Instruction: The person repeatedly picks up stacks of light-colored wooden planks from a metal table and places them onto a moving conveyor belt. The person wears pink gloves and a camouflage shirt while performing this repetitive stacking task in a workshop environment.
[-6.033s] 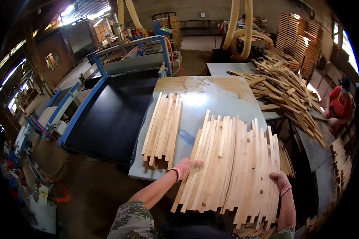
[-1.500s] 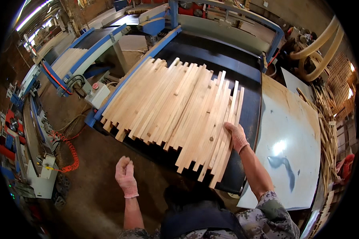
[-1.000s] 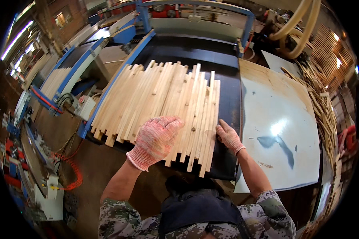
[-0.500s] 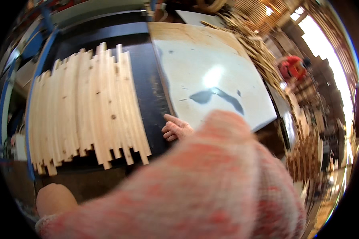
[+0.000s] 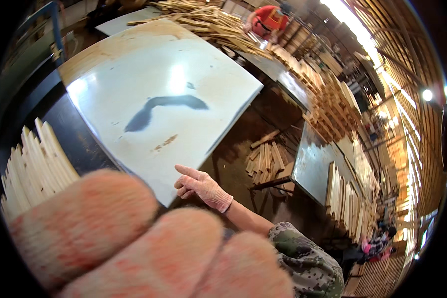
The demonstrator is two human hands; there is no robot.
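One gloved right hand (image 5: 202,188), fingers released, is being held at one stained pale table (image 5: 213,116); whether anything is being gripped by one left hand (image 5: 171,251) cannot be told. One batch of wooden strips (image 5: 39,166) is being borne by one black belt (image 5: 87,139). Behind, one stick heap (image 5: 206,22) is being flanked by one red-clad worker (image 5: 270,21).

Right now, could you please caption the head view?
Left hand near the camera, right hand by the worktable, wooden strips on black conveyor.
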